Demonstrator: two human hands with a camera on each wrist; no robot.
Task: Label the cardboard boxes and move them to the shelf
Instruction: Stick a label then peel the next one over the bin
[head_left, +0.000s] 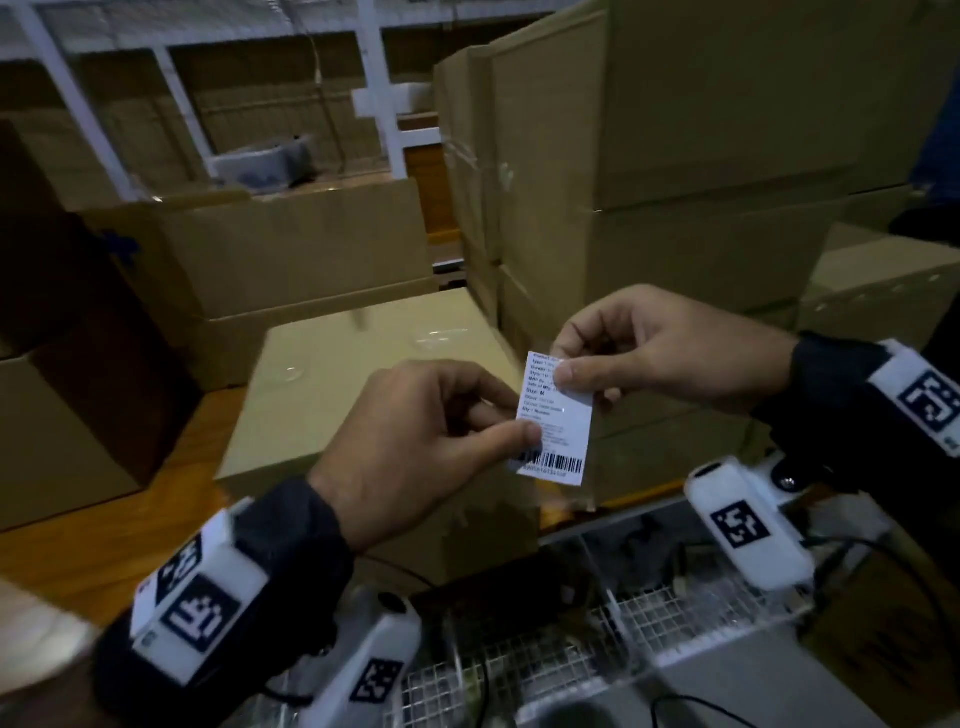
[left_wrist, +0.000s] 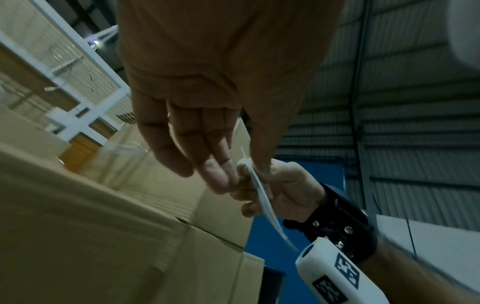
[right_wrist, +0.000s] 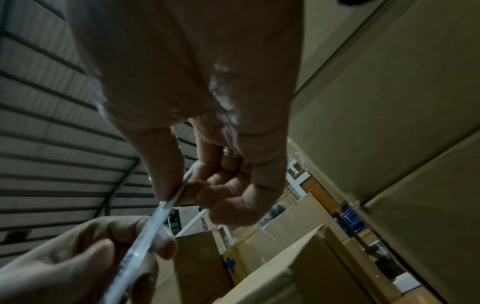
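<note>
Both hands hold one white barcode label (head_left: 556, 421) in the air. My left hand (head_left: 441, 431) pinches its lower left edge between thumb and fingers. My right hand (head_left: 623, 353) pinches its upper right corner. The label (left_wrist: 262, 197) shows edge-on in the left wrist view, between my left hand (left_wrist: 221, 164) and my right hand (left_wrist: 283, 189). It also appears edge-on as a thin label (right_wrist: 155, 218) in the right wrist view, held by my right hand (right_wrist: 187, 181) above my left hand (right_wrist: 103, 246). A closed cardboard box (head_left: 363, 353) lies just beyond and below the label.
Tall stacked cardboard boxes (head_left: 675, 156) rise at the right. More boxes (head_left: 291, 249) stand at the left and behind. A white shelf frame (head_left: 374, 78) is at the back. A clear tray with a wire grid (head_left: 597, 649) sits near my body. The wooden surface (head_left: 104, 545) shows at left.
</note>
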